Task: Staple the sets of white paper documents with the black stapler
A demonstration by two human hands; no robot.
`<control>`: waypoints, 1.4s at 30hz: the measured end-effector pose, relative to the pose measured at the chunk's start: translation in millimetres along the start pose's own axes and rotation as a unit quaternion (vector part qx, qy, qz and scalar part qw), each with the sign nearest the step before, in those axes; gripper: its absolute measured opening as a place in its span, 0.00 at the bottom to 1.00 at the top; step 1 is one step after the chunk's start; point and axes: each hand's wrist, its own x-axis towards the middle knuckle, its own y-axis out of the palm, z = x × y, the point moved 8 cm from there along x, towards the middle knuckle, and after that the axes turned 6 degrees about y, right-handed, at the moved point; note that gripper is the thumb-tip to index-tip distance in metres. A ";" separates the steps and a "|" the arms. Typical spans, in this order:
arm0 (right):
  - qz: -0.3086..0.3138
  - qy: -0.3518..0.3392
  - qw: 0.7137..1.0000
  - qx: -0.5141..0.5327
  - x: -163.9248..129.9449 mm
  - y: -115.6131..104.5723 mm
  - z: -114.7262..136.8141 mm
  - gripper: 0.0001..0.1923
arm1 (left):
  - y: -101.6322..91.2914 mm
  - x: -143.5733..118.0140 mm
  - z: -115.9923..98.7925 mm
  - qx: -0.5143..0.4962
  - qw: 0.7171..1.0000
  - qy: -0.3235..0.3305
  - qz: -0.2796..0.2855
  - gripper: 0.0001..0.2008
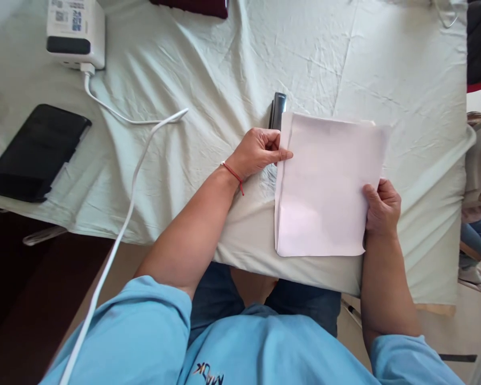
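Between my hands is a small stack of white paper sheets [328,187], their left edges slightly uneven. My left hand [260,149] pinches the left edge, thumb on top and fingers beneath. On the right edge, my right hand [383,206] grips the sheets, its thumb lying on the top face. Just past the stack's upper left corner, a dark stapler-like object [278,109] lies on the cloth, its near end hidden behind my left hand and the paper.
A pale, wrinkled cloth [208,64] covers the table. To the left lie a black phone-like device [36,152] and a white power box [74,32], whose white cable [134,182] runs toward me. A dark red item [196,5] sits at the far edge.
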 end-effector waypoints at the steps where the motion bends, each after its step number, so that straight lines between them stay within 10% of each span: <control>1: -0.003 0.000 1.000 -0.002 1.0 -0.1 -0.6 0.23 | -0.7 0.1 -0.2 -0.001 1.000 0.004 -0.006 0.29; 24: -0.031 -0.010 0.999 -0.014 -0.4 -2.9 3.3 0.19 | -8.7 -0.1 1.1 0.024 0.998 0.010 -0.064 0.09; 42: -0.029 -0.001 0.999 -0.029 4.3 -6.1 -5.5 0.24 | -13.7 -2.7 -0.2 0.044 0.994 0.010 -0.098 0.27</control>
